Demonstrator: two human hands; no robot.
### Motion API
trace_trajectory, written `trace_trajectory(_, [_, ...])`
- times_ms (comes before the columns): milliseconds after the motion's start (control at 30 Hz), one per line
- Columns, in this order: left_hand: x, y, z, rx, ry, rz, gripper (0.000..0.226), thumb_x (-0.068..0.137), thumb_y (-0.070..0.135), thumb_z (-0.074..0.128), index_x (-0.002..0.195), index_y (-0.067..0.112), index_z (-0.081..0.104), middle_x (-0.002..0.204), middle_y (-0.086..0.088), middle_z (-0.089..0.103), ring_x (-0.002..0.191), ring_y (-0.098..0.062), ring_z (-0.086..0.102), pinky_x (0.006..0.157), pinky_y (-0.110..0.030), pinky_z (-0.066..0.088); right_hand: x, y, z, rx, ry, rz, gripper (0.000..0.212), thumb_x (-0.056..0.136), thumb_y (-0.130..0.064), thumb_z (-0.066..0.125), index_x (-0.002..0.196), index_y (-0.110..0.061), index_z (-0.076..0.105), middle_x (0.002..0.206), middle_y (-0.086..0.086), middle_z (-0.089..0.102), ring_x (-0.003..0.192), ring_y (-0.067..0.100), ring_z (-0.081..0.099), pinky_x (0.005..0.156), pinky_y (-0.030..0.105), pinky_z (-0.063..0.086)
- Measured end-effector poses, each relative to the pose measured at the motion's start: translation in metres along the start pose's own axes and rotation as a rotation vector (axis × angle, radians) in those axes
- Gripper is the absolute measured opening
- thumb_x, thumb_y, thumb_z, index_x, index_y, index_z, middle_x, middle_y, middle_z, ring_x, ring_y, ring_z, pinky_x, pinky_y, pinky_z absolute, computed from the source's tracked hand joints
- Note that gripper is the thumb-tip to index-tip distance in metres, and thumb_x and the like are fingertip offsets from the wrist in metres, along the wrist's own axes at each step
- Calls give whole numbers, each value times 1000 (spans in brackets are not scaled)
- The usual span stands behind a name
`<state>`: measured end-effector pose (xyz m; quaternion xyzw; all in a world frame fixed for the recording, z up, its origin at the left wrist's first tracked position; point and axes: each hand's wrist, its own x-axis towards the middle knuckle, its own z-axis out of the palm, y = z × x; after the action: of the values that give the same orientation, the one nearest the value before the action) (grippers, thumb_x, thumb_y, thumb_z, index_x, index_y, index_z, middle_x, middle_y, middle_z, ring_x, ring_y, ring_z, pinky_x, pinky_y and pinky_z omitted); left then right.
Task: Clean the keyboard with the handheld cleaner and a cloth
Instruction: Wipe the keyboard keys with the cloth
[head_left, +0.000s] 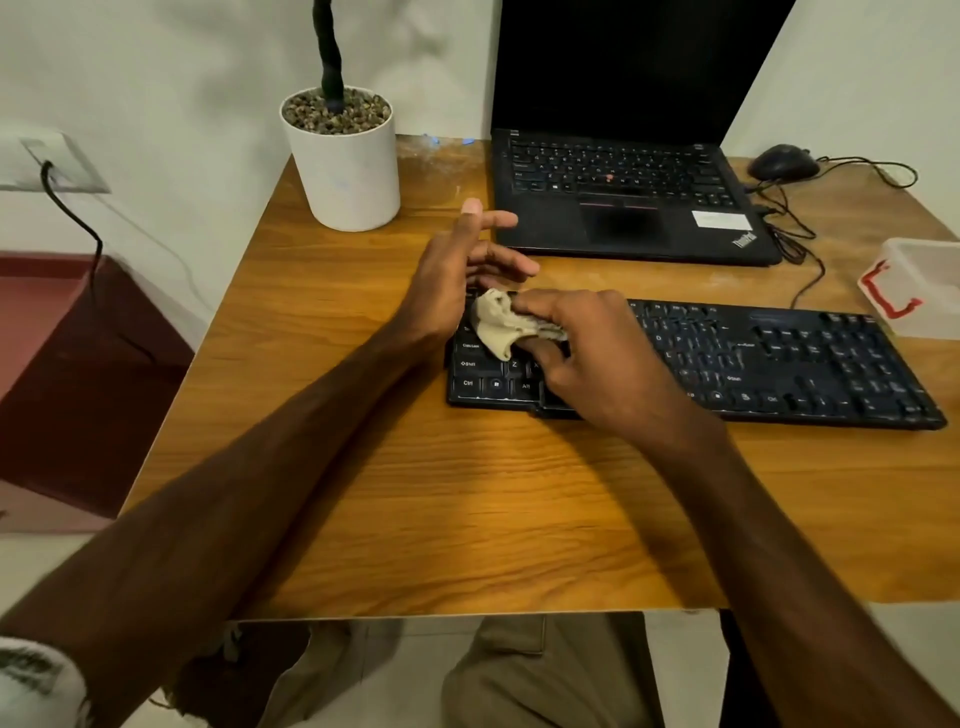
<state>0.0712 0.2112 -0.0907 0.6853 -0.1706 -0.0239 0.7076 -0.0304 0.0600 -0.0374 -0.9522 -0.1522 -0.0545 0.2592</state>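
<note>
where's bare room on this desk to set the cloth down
Widest bare wood: between the keyboard and the table's near edge. Smaller patch left of the keyboard, before the plant pot. Crowded on the right: mouse, cables, plastic box.

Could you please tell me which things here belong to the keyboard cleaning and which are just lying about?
In the job: keyboard, cloth, right hand gripping the cloth, left hand open by the keyboard's left end.
Lying about: laptop, mouse, plant pot, plastic box.
</note>
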Motion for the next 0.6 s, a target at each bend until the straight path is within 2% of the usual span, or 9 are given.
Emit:
trace_trajectory(100, [5, -3, -13, 131, -76, 13, 34, 111, 17, 46, 138, 0, 55, 105, -17, 78, 93, -27, 75, 85, -37, 60, -4, -17, 15, -64, -57, -25, 41, 97, -14, 65, 137, -17, 58, 129, 1, 66, 106, 12, 62, 83, 20, 46])
trace_trajectory(200, [7, -3, -23, 309, -133, 11, 29, 107, 11, 54, 135, 4, 60, 108, -8, 79, 104, -19, 74, 99, -39, 58, -6, -22, 11, -43, -47, -38, 37, 98, -12, 63, 134, -17, 62, 122, 2, 69, 94, 8, 59, 78, 19, 50])
trace_trajectory(267, [7, -4, -23, 452, -179, 70, 28, 106, 14, 56, 132, 7, 63, 108, -1, 79, 108, -14, 73, 103, -41, 55, -13, -25, 10, 15, -97, -59, 40, 97, -10, 64, 137, -18, 61, 129, 2, 68, 105, 12, 64, 95, 31, 54])
trace_trajectory(300, [7, -5, -22, 491, -190, 92, 27, 106, 15, 56, 131, 9, 64, 109, 1, 79, 109, -12, 73, 104, -41, 55, -19, -26, 10, 33, -121, -71, 43, 96, -10, 65, 138, -18, 60, 135, 3, 66, 115, 16, 64, 103, 36, 51])
trace_trajectory(367, [8, -5, -21, 529, -178, 106, 27, 106, 15, 56, 131, 11, 65, 110, 5, 79, 109, -8, 72, 104, -39, 54, -27, -25, 8, 43, -158, -78, 46, 96, -13, 66, 141, -20, 58, 141, 2, 62, 125, 18, 60, 106, 39, 50])
trace_trajectory(433, [9, -3, -21, 546, -170, 111, 27, 106, 16, 57, 131, 12, 65, 110, 7, 79, 109, -7, 71, 104, -38, 54, -31, -19, 0, 75, -199, -67, 42, 96, -19, 67, 137, -24, 61, 134, -2, 67, 120, 12, 61, 99, 35, 52])
trace_trajectory(533, [8, -1, -20, 550, -169, 111, 26, 106, 15, 57, 131, 12, 66, 109, 7, 79, 108, -7, 72, 102, -38, 55, -29, -18, -5, 119, -128, -65, 28, 97, -15, 65, 123, -24, 69, 110, -5, 73, 94, 3, 65, 80, 27, 55])
trace_trajectory(600, [7, -1, -20, 552, -168, 106, 26, 106, 15, 57, 130, 12, 66, 109, 7, 79, 107, -7, 72, 100, -37, 56, -30, -25, 4, 39, -108, -54, 39, 97, -4, 61, 131, -22, 64, 120, 2, 71, 102, 13, 67, 85, 36, 58])
